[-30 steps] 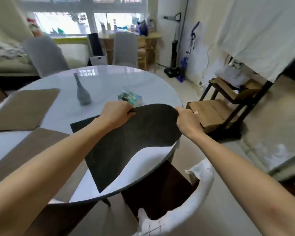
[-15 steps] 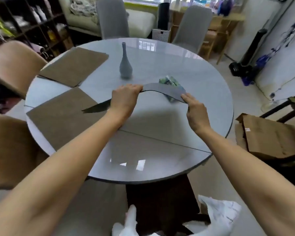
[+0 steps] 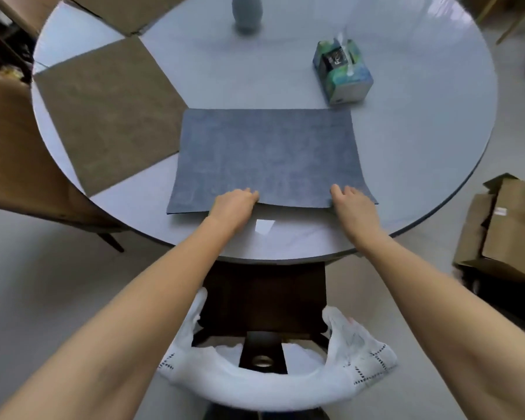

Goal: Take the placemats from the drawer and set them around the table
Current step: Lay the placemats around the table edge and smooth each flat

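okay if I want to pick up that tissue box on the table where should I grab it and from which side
Take the tissue box across its two long side walls, coming down from above. It stands upright and apart from the gray placemat and the vase, so both sides look free for a grip. A tissue sticks out of the top opening, so keep the fingers low on the walls rather than over the top.

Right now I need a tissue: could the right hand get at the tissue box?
Probably yes. The right hand holds the grey placemat's near edge; the tissue box stands just beyond the mat's far right corner, with only flat mat between.
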Motion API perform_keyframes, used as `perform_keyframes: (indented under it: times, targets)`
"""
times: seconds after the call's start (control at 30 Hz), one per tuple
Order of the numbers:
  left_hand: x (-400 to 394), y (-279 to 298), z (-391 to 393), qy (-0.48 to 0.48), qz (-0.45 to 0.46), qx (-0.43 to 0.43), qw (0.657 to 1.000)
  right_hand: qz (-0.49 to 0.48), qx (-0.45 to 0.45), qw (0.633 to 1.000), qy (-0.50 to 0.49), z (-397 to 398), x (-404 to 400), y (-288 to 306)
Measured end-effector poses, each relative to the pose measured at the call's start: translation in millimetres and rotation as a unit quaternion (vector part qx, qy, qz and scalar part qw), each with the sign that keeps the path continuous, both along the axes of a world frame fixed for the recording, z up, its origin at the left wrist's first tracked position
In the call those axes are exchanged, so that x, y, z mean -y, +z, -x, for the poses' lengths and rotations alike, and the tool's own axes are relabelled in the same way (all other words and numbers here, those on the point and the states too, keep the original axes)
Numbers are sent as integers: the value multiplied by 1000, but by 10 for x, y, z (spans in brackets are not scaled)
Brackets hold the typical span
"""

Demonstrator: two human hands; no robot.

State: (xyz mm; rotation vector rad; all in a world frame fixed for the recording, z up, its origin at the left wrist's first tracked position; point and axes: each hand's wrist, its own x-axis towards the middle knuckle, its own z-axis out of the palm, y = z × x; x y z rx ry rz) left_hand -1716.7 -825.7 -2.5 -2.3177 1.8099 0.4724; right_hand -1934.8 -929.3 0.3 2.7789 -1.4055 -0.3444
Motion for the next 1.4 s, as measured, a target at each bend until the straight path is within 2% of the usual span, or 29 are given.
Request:
perform_keyframes:
  times: [0.1,0.23,0.33,0.5,0.8,1.4]
  targets:
    - [19,-174,222,-10,-20,-24,999,20,30,999,-25,44,117,-217]
    - [35,-219,385,-14,-34,-30,999,2,89,995,32,-18,76,-378]
    - [0,-217,366,-23,-32,-46,998,-9,85,995,60,-27,59,-365]
    - [-166,-282,459,11,-41,-37,998,-41,76,996,37,-40,65,-355]
    - [-340,-283,575,2,-19,-33,999,-72,83,994,3,138,-190,-331]
    - [-450,-307,676,11,-8,-53,999,-59,61,996,-37,269,-430,-303]
